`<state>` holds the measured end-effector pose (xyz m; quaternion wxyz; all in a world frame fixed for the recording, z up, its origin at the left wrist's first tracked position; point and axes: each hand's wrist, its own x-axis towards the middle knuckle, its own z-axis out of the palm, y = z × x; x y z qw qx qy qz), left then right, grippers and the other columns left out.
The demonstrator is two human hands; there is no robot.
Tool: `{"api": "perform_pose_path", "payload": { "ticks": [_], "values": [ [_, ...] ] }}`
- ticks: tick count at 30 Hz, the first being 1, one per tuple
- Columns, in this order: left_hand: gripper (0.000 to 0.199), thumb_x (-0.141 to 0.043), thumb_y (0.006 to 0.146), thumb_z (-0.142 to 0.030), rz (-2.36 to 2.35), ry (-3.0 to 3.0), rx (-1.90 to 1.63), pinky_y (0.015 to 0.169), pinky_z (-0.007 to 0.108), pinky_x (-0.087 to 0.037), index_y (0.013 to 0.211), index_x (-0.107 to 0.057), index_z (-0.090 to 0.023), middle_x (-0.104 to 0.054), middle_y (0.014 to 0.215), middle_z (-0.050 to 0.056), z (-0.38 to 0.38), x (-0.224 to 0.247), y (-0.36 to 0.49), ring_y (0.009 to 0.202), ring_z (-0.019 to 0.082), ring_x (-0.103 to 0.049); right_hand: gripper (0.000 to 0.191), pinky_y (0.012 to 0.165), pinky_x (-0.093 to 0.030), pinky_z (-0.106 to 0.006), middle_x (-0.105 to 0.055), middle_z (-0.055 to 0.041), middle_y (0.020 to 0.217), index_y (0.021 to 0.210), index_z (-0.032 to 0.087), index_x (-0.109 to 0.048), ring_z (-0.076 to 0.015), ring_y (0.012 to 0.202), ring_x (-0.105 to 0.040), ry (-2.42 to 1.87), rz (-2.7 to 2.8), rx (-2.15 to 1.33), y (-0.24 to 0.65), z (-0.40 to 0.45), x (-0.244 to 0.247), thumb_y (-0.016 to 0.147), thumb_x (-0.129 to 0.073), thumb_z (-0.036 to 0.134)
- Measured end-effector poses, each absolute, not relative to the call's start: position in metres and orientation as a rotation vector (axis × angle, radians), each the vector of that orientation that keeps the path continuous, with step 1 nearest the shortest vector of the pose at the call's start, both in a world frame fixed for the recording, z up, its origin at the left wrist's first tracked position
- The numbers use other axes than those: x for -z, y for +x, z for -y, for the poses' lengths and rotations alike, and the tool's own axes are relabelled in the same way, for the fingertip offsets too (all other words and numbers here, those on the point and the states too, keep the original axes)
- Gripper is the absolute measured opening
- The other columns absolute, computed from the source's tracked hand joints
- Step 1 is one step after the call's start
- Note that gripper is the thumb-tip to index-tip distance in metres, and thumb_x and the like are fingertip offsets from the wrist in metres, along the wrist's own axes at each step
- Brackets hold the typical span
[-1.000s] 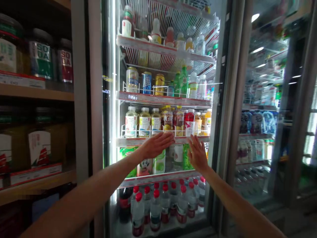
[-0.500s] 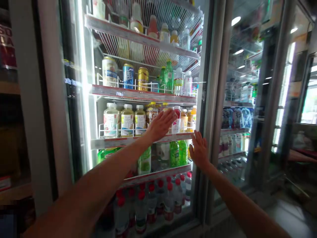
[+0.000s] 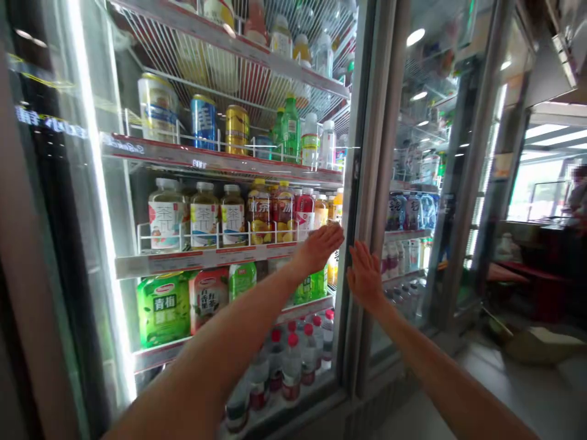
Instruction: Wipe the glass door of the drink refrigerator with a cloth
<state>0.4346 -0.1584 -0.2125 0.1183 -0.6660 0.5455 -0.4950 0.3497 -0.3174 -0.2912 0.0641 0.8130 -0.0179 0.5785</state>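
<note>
My left hand (image 3: 318, 247) is stretched flat, with its fingers extended together and nothing in it. It is in front of the lower drink shelves, its fingertips near the door's right edge. Close beside it, my right hand (image 3: 365, 278) is raised with fingers extended, also holding nothing. It lies over the metal door frame (image 3: 370, 183); whether the palm presses on it I cannot tell. Behind the glass, bottled teas (image 3: 204, 217) stand on a wire shelf (image 3: 229, 253). My left forearm hides part of the shelf below, where green drink bottles (image 3: 164, 308) stand.
Cans (image 3: 203, 122) and a green bottle (image 3: 290, 131) stand on a higher shelf. Red-capped water bottles (image 3: 292, 366) fill the bottom. Another glass-doored cooler (image 3: 413, 244) adjoins on the right. A bright light strip (image 3: 89, 153) runs up the left side.
My view has shifted to the right and closer to the cooler. My left hand has moved rightward to the door's edge, nearer my right hand. Both hands remain flat and extended.
</note>
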Motion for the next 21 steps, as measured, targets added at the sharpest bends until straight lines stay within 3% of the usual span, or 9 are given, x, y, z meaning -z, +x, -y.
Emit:
{"api": "perform_pose_path", "payload": {
  "ticks": [5, 12, 17, 21],
  "values": [
    [0.048, -0.045, 0.082, -0.02, -1.794, -1.674, 1.205, 0.109, 0.031, -0.027, 0.13, -0.046, -0.016, -0.047, 0.14, 0.006, 0.125, 0.294, 0.426, 0.133, 0.016, -0.036, 0.059, 0.11, -0.024, -0.048, -0.039, -0.0107, 0.145, 0.143, 0.019, -0.029, -0.0234, 0.136, -0.031, 2.492, 0.082, -1.701, 0.346, 0.311, 0.302, 0.085, -0.036, 0.015],
    [0.057, -0.038, 0.083, -0.013, -1.59, -1.905, 1.303, 0.113, 0.04, -0.02, 0.14, -0.032, -0.014, -0.031, 0.149, 0.008, 0.09, 0.27, 0.427, 0.14, 0.02, -0.023, 0.054, 0.109, -0.025, -0.049, -0.041, -0.0114, 0.144, 0.14, 0.018, -0.035, -0.0242, 0.137, -0.03, 2.509, 0.055, -1.734, 0.348, 0.295, 0.309, 0.086, -0.036, 0.017],
    [0.054, -0.043, 0.081, -0.022, -1.746, -1.695, 1.094, 0.113, 0.033, -0.023, 0.134, -0.043, -0.019, -0.04, 0.145, 0.003, 0.047, 0.309, 0.426, 0.138, 0.017, -0.028, 0.053, 0.108, -0.027, -0.048, -0.041, -0.0108, 0.144, 0.138, 0.018, -0.036, -0.0233, 0.137, -0.031, 2.54, -0.034, -1.652, 0.345, 0.277, 0.326, 0.085, -0.036, 0.016],
    [0.064, -0.039, 0.081, -0.015, -1.57, -1.869, 1.296, 0.114, 0.04, -0.02, 0.143, -0.025, -0.016, -0.026, 0.151, 0.006, 0.015, 0.294, 0.428, 0.141, 0.019, -0.02, 0.051, 0.109, -0.026, -0.048, -0.039, -0.0113, 0.145, 0.136, 0.017, -0.039, -0.0234, 0.138, -0.028, 2.563, -0.063, -1.612, 0.346, 0.262, 0.331, 0.086, -0.037, 0.016]
  ]
}}
